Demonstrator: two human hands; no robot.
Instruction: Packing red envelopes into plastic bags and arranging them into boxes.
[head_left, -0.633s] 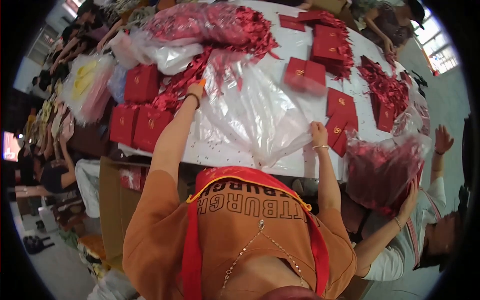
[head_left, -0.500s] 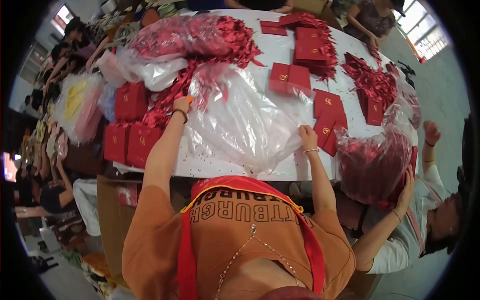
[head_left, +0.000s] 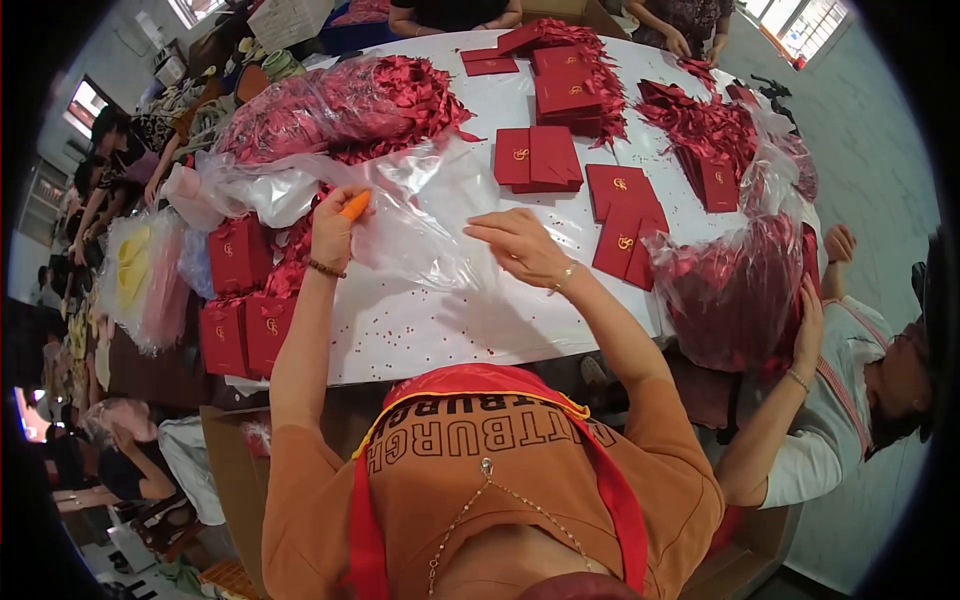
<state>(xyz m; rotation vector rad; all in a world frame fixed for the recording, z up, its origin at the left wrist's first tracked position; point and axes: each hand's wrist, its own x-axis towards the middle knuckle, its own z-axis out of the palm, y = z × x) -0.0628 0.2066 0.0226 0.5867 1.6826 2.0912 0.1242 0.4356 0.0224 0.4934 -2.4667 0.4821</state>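
Note:
My left hand [head_left: 333,232] is closed on the edge of a clear plastic bag [head_left: 420,225], which stretches rightward over the white table. A small orange piece [head_left: 355,205] shows at its thumb; whether it is a finger cover or something held, I cannot tell. My right hand [head_left: 525,248] hovers by the bag's right side, fingers stretched out and nothing gripped. Whether its fingertips touch the film is unclear. Just beyond it lie red paper gift bags [head_left: 538,158] with gold print, and more red gift bags [head_left: 628,225] lie overlapped to its right.
A large plastic-wrapped bundle of red ribboned bags [head_left: 340,105] lies far left. Red gift bags [head_left: 240,255] stand at the left edge. At right, a co-worker's hand [head_left: 808,325] rests against a filled clear bag [head_left: 725,300]. Small dark red bits dot the white table [head_left: 400,340].
The spread plastic bag has shifted up and left and looks more gathered. My right hand has released its edge and moved left with fingers extended. My left hand still holds on.

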